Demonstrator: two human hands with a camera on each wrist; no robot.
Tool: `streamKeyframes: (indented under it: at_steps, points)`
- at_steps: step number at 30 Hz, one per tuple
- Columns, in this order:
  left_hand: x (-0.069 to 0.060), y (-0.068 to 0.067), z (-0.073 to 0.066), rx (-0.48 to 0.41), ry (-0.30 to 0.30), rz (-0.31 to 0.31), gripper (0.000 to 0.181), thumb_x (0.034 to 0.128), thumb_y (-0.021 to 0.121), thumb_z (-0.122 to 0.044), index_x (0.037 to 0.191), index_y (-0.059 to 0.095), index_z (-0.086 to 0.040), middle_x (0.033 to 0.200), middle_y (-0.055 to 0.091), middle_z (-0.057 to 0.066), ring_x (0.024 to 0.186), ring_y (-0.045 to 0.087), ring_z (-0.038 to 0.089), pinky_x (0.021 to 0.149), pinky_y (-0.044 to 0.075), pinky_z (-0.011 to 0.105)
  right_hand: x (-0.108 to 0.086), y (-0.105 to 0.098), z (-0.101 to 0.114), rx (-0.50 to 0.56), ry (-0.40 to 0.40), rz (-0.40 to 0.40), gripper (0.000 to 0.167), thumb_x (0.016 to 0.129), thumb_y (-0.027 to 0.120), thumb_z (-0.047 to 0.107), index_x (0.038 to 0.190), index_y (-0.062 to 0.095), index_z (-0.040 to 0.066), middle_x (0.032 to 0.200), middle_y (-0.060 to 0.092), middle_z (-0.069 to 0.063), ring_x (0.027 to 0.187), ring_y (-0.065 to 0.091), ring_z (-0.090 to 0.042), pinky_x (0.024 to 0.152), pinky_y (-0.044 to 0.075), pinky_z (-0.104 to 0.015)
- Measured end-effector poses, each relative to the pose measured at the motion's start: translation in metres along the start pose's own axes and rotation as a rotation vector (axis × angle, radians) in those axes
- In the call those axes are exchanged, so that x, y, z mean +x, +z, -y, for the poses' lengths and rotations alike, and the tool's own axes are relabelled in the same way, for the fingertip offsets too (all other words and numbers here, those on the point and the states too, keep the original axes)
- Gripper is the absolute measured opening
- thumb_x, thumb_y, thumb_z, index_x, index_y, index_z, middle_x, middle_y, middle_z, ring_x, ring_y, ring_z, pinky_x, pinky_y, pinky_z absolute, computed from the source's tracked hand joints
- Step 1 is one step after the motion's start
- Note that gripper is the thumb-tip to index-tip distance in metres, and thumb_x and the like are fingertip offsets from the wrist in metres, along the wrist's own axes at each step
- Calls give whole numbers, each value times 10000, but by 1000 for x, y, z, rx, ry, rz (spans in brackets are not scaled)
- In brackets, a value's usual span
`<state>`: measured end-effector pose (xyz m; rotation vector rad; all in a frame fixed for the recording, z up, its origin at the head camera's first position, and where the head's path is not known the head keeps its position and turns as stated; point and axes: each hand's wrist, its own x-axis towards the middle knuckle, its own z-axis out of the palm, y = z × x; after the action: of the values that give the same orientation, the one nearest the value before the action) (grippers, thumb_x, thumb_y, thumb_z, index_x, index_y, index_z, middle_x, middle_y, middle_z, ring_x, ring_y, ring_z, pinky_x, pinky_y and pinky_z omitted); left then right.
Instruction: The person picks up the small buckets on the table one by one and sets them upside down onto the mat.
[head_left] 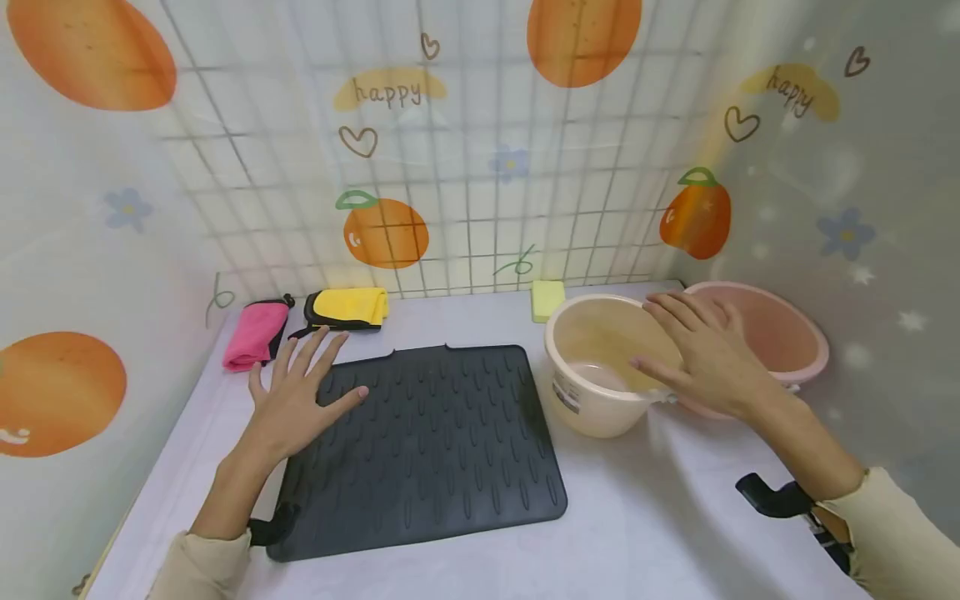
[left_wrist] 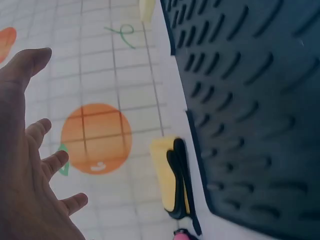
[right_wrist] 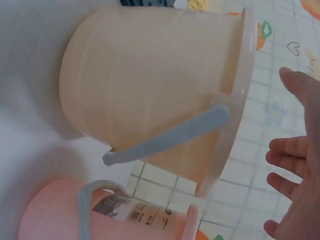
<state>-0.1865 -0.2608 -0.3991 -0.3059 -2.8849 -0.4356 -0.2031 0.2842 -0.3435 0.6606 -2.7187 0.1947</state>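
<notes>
My left hand [head_left: 292, 408], fingers spread, hovers over the left part of a dark ribbed mat [head_left: 442, 450] and holds nothing. Over the right rim of a cream bucket [head_left: 600, 417] my right hand [head_left: 708, 354] is held in the air, its fingers extended and nothing in them. The right wrist view shows a gap between that hand [right_wrist: 297, 175] and the bucket's rim [right_wrist: 245, 85]. A grey handle [right_wrist: 170, 135] hangs down the bucket's side. Behind the right hand stands a pink bucket [head_left: 772, 333], partly hidden by it.
A folded pink cloth [head_left: 257, 335] and a folded yellow cloth [head_left: 352, 307], both with black edging, lie at the back left. A pale yellow sponge [head_left: 547, 300] sits at the back, beside the cream bucket. A wire grid [head_left: 465, 208] stands behind a printed curtain.
</notes>
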Motion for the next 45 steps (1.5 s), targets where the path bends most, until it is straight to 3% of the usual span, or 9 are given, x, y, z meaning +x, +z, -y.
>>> streamKeyframes:
  at_steps: [9, 19, 28, 33, 45]
  points:
    - [11, 19, -19, -61, 37, 4, 865, 904, 521, -702, 1610, 176, -341, 1649, 182, 56, 1451, 153, 428, 1023, 68, 766, -3, 8, 17, 69, -65, -58, 708, 860, 743, 450, 1397, 549, 33, 1435, 503, -147, 1317, 409, -382, 994, 235, -650]
    - [23, 40, -42, -210, 86, 10, 803, 927, 573, -623, 1598, 231, -345, 1639, 196, 69, 1460, 174, 423, 1030, 136, 751, -7, 12, 33, 105, -110, -78, 567, 851, 766, 396, 1287, 637, 58, 1344, 592, -129, 1280, 476, -321, 1008, 232, -621]
    - [33, 48, -77, -332, 152, -41, 778, 925, 610, -588, 1584, 251, -386, 1621, 240, 9, 1463, 204, 366, 1062, 133, 702, -10, 16, 40, 127, -207, -149, 525, 821, 785, 374, 1218, 671, 49, 1264, 632, -100, 1218, 524, -299, 983, 257, -589]
    - [40, 54, -97, -394, 194, -45, 761, 928, 613, -579, 1579, 275, -377, 1612, 259, -11, 1454, 230, 348, 1075, 133, 690, -9, 18, 42, 112, -214, -151, 527, 814, 795, 388, 1211, 677, 64, 1258, 637, -85, 1217, 522, -280, 984, 281, -576]
    - [53, 61, -125, -516, 234, -58, 705, 939, 622, -536, 1560, 330, -374, 1585, 304, -31, 1447, 251, 300, 1101, 111, 687, -10, 18, 45, 109, -237, -145, 476, 818, 795, 380, 1170, 693, 77, 1223, 644, -70, 1167, 551, -275, 993, 306, -540]
